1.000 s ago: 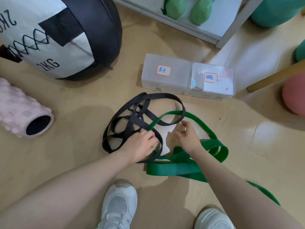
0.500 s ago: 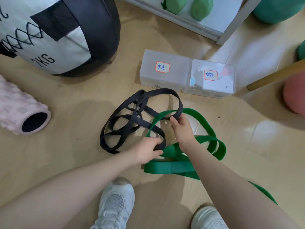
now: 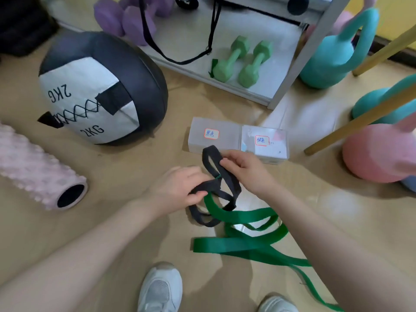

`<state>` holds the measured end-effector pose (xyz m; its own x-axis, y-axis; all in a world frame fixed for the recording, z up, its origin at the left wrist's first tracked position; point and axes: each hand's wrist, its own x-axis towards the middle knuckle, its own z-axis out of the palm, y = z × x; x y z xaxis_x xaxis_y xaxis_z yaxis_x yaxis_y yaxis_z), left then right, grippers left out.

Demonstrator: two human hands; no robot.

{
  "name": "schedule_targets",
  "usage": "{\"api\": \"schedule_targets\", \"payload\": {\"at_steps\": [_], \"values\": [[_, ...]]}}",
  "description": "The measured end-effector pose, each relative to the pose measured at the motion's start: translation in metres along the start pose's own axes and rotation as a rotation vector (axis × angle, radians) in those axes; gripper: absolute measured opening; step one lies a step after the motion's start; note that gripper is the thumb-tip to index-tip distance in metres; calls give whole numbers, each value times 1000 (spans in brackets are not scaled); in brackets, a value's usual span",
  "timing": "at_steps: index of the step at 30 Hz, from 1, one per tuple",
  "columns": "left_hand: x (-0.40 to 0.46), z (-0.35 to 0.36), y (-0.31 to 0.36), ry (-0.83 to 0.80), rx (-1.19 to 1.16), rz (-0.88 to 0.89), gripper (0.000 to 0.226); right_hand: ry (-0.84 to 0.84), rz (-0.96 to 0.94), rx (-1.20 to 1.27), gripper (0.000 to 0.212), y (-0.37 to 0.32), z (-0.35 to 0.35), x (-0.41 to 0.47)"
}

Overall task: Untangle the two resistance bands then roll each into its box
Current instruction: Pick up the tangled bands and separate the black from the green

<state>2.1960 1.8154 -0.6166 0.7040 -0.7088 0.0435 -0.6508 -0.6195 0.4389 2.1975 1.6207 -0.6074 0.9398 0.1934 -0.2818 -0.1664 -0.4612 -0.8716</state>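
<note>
Untangling step: left hand (image 3: 180, 188) and right hand (image 3: 243, 170) both pinch the black band (image 3: 234, 188) — green band (image 3: 236, 246) threads through it. Next, probably: pull black free w/o tightening.

Tan floor (image 3: 117, 163), a grey metal shelf (image 3: 258, 52) behind, yellow wall (image 3: 396, 10) at right.

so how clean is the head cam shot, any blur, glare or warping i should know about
Head view: slightly soft all over, with the purple dumbbells at the top smeared the most; the hands and the black band stay readable. Glare whitens the floor beside the shelf and washes the green-labelled box. Wide-angle bending bows the shelf post and stretches the forearms at the bottom edge.
</note>
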Motion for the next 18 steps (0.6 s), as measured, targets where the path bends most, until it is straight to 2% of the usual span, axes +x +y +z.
{"api": "schedule_targets", "payload": {"at_steps": [3, 8, 10, 12, 14, 16, 18], "values": [[-1, -2, 0, 104, 3, 15, 25, -77, -139, -291, 22, -14, -4, -5], [-4, 2, 3, 94, -82, 83, 17, -133, -159, -188, 20, -18, -3, -9], [-7, 6, 5, 101, -125, 32, 16, -66, -115, -86, 16, -11, 2, -11], [-12, 12, 4, 119, -89, -6, 17, -22, -25, 140, 12, -2, 6, -14], [-18, 17, 3, 120, -64, -61, 17, -59, 42, 282, 21, 8, 7, -16], [-24, 20, 4, 138, -166, -183, 23, -161, 39, 161, 34, 18, 6, -17], [-28, 20, 6, 136, -397, -347, 44, -226, 14, -63, 45, 25, 10, -16]]}}
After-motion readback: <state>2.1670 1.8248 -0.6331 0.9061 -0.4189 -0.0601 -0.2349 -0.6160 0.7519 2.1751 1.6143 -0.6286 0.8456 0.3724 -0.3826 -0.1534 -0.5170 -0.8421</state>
